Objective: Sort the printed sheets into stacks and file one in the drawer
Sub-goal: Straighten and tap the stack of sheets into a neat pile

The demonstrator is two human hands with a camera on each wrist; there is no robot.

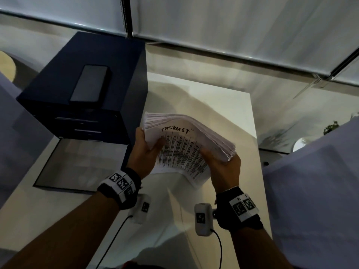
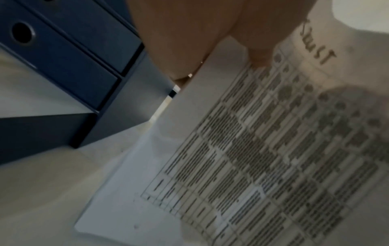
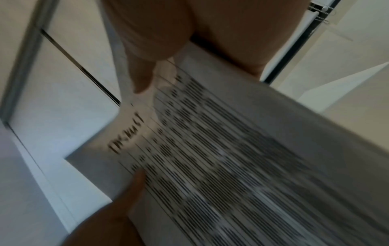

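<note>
A thick stack of printed sheets is held just above the white table, and both hands grip it. Its top sheet carries a printed table and a handwritten heading. My left hand holds the stack's left edge, thumb on top and fingers underneath. My right hand grips the right edge the same way, its thumb lying on the print. A plain white sheet shows beneath the stack; I cannot tell whether it lies on the table. The dark blue drawer unit stands to the left, its bottom drawer pulled open.
A dark phone lies on top of the drawer unit. Two upper drawers are closed. The table's right edge is close to my right hand. Window blinds run along the back, and a small plant sits far right.
</note>
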